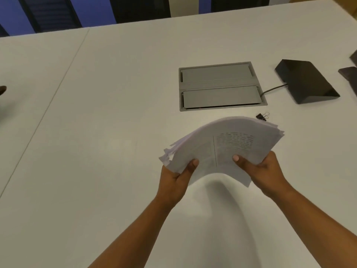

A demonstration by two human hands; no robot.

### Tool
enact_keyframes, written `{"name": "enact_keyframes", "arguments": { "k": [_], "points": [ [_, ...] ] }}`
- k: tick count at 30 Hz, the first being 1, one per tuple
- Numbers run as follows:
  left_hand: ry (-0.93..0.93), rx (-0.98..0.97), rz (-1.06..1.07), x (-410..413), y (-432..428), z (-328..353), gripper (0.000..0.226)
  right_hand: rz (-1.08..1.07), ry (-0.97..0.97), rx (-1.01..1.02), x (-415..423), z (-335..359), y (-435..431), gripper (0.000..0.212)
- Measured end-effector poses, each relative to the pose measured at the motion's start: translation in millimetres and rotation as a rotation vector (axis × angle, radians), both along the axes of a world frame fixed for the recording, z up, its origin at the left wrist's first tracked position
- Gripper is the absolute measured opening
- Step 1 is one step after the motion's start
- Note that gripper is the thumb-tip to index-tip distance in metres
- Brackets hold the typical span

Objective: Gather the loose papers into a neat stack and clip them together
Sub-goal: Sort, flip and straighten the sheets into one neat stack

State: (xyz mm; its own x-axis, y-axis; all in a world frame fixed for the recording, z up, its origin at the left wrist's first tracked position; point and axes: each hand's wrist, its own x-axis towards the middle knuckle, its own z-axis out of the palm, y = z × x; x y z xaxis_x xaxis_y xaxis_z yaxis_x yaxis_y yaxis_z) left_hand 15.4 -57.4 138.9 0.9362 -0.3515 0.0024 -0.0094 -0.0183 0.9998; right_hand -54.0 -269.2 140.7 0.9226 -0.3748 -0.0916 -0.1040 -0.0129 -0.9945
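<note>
A thick bundle of white printed papers point(224, 146) is held above the white table point(96, 132), bowed upward in the middle, with its sheet edges uneven on the left side. My left hand point(176, 178) grips its near left corner, thumb on top. My right hand point(264, 171) grips the near right edge, thumb on the printed top sheet. A small black binder clip point(262, 116) lies on the table just beyond the papers' far right corner, untouched.
A grey recessed cable hatch point(220, 87) is set in the table behind the papers. To its right sits a black wedge-shaped device point(307, 81) with a cable. Dark objects point(349, 73) lie at the right edge. Someone's fingertip point(2, 89) shows at the far left.
</note>
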Motion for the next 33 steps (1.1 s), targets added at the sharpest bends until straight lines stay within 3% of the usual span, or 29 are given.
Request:
{"name": "enact_keyframes", "arguments": {
  "k": [9, 15, 20, 22, 24, 26, 29, 30, 33],
  "points": [
    [-0.052, -0.010, 0.095, 12, -25, 16, 0.028, 0.051, -0.047, -0.010, 7, 12, -27, 0.041],
    [0.039, 0.059, 0.042, 23, -31, -3, 0.046, 0.046, 0.013, -0.030, 7, -21, -24, 0.044],
    [0.119, 0.153, -0.004, 29, -33, -26, 0.025, 0.069, 0.138, -0.037, 13, -43, -28, 0.040],
    [0.180, 0.158, 0.056, 29, -33, -29, 0.015, 0.083, 0.237, -0.127, 10, -51, -26, 0.056],
    [0.282, 0.074, 0.157, 28, -34, -27, 0.012, -0.086, 0.388, -0.194, 2, -59, -25, 0.094],
    [0.415, -0.103, 0.273, 27, -35, -23, 0.017, -0.290, 0.509, 0.026, -9, -54, -15, 0.106],
    [0.615, -0.361, 0.348, 19, -39, -14, 0.021, -0.226, 0.373, 0.657, -21, -45, 4, 0.065],
    [0.652, -0.406, 0.330, 14, -39, -12, 0.024, -0.188, 0.336, 0.774, -24, -40, 10, 0.050],
    [0.641, -0.450, 0.229, 0, -33, -11, 0.041, -0.178, 0.248, 0.749, -26, -33, 14, 0.034]
  ]
}}
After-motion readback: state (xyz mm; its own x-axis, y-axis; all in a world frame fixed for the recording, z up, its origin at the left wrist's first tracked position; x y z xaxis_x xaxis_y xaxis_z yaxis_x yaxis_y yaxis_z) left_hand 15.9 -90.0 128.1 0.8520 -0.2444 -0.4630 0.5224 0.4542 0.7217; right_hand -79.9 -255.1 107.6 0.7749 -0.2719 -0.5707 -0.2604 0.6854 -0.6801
